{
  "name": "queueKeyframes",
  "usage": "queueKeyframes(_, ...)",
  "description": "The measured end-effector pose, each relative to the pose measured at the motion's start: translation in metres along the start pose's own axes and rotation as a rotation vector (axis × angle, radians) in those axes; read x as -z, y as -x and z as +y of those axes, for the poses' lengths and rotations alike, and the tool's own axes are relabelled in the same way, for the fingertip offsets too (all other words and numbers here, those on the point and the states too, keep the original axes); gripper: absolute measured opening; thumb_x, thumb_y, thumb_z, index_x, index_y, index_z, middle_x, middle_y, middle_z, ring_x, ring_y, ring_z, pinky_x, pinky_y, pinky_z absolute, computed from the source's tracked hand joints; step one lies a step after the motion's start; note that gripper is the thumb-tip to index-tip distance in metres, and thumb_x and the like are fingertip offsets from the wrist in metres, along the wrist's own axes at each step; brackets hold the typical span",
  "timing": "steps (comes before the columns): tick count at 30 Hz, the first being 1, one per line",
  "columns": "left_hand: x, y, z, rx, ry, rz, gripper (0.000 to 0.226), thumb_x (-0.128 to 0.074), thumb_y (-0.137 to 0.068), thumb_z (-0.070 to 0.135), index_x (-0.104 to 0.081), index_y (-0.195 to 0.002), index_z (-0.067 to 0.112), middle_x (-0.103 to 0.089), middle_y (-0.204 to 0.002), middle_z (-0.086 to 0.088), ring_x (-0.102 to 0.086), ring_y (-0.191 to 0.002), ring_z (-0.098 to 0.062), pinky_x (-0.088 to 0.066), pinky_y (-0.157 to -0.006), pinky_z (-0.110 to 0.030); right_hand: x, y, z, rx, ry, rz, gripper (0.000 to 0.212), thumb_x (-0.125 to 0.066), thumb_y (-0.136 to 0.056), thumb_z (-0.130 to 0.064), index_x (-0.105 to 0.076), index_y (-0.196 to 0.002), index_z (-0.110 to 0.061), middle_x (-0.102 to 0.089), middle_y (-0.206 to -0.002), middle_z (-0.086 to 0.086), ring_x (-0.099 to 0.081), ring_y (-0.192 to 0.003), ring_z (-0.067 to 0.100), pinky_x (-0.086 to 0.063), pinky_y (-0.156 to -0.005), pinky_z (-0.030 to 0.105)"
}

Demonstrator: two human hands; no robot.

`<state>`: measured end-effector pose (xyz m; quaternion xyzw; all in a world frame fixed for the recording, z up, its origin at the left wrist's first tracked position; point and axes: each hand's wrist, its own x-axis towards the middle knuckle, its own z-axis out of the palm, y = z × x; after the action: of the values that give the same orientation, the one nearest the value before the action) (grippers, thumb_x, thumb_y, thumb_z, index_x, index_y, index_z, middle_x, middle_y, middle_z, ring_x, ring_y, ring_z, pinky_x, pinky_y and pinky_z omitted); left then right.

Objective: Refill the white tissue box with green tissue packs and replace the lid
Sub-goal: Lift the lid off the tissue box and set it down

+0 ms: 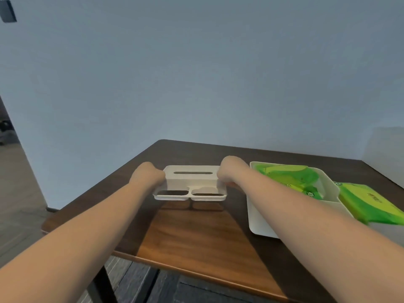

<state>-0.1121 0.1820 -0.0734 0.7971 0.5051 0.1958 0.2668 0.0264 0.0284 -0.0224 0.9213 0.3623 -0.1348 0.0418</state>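
Note:
The white lid (190, 182), with a slot on top and two open compartments at its near edge, hovers above the wooden table (196, 237); its shadow falls on the table below. My left hand (148, 174) grips its left end and my right hand (229, 171) grips its right end. To the right stands the open white tissue box (262, 219) with green tissue packs (290, 178) inside. Another green pack (371, 204) lies against the box's right rim. My right forearm crosses over the box.
The table's near edge runs diagonally from left to lower right, with a dark leg (100, 285) and grey floor below. A plain wall (196, 73) stands directly behind the table. A doorway opens at the far left.

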Motion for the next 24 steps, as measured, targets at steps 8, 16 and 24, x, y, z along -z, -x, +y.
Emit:
queueKeyframes(8, -0.015, -0.009, -0.009, 0.025, -0.053, -0.050, 0.011, -0.050, -0.082, 0.008, -0.057, -0.089, 0.002, -0.057, -0.075, -0.011, -0.055, -0.075, -0.031, -0.046, -0.068, -0.033, -0.019, -0.026, -0.012, 0.000, 0.054, -0.071, 0.029, -0.069, -0.083, -0.022, -0.057, -0.071, 0.001, -0.046, -0.067, 0.008, -0.052, -0.084, 0.033, -0.046, -0.078, 0.036)
queueKeyframes(16, -0.020, -0.017, -0.008, 0.001, -0.068, 0.027, 0.029, -0.050, -0.088, 0.013, -0.053, -0.115, 0.006, -0.053, -0.076, -0.003, -0.048, -0.062, -0.016, -0.043, -0.061, -0.029, -0.020, -0.027, -0.009, -0.016, -0.066, 0.055, 0.028, -0.058, -0.085, -0.007, -0.046, -0.060, -0.005, -0.049, -0.068, 0.009, -0.055, -0.071, 0.027, -0.046, -0.067, 0.031)
queueKeyframes(24, -0.011, -0.001, 0.024, -0.075, -0.082, 0.000, 0.025, -0.049, -0.088, 0.014, -0.058, -0.110, 0.005, -0.055, -0.082, -0.004, -0.053, -0.073, -0.020, -0.046, -0.068, -0.031, 0.000, 0.002, 0.005, 0.061, -0.246, 0.291, 0.026, -0.046, -0.085, -0.001, -0.043, -0.060, -0.008, -0.046, -0.062, 0.006, -0.052, -0.073, 0.028, -0.036, -0.050, 0.026)
